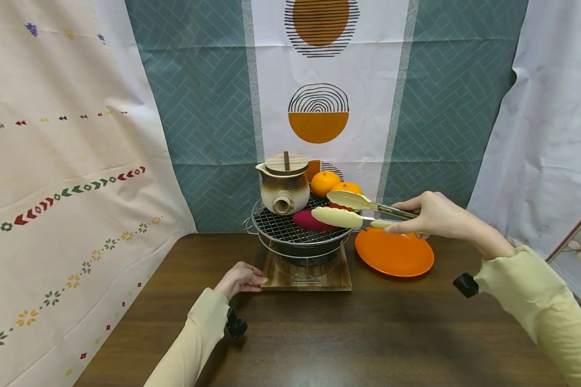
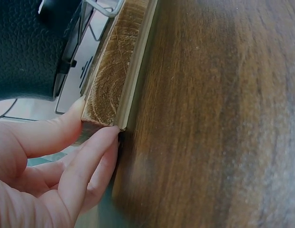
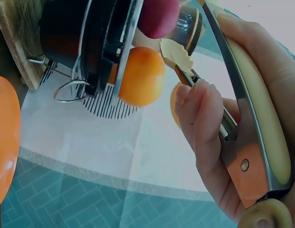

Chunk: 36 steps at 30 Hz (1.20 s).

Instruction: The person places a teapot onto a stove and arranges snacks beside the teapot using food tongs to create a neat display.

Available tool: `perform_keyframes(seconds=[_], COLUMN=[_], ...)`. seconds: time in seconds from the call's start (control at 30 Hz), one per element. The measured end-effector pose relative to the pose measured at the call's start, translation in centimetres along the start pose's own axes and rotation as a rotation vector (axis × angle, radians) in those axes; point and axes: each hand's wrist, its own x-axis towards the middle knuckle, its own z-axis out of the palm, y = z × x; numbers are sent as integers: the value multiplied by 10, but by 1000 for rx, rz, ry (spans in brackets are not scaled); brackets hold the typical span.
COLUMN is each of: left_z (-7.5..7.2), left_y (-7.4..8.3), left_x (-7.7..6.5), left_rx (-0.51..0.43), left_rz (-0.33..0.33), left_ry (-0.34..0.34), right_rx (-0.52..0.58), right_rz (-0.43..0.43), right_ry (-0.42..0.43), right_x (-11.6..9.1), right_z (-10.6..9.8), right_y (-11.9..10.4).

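My left hand [image 1: 240,278] pinches the front left corner of a wooden board [image 1: 276,277], with thumb on top and fingers at its lower edge in the left wrist view. On the board stands a round tabletop grill [image 1: 302,250]. My right hand [image 1: 431,215] grips a pair of tongs [image 1: 339,217] with cream tips and steel arms. The tongs are spread apart, reaching left over the grill. Their lower tip overlaps a magenta, sweet-potato-shaped thing [image 1: 310,220] on the mesh. In the right wrist view, an orange [image 3: 142,76] lies beside the magenta thing [image 3: 158,16].
A brown and cream teapot [image 1: 285,192] with a wooden lid stands on the grill's left. Behind the tongs are oranges [image 1: 325,183] and something red [image 1: 338,206] below them. An orange plate [image 1: 397,255] lies right of the grill. Patterned curtains [image 1: 203,107] hang behind the table.
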Motion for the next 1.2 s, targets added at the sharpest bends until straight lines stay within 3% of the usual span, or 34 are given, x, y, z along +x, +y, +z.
perform_keyframes(seconds=[0.23,0.83,1.2], left_z=[0,3,4], left_y=[0,-1,-1], left_x=[1,4,4], left_rx=[2,-1,1], left_rz=[3,-28,-26], left_ry=[-6,29,36], right_rx=[8,25,65], right_rz=[-1,90,73], right_ry=[60,184,247], right_x=[-4,-13,-15], right_z=[-4,-13,-9], right_y=[-1,9,19])
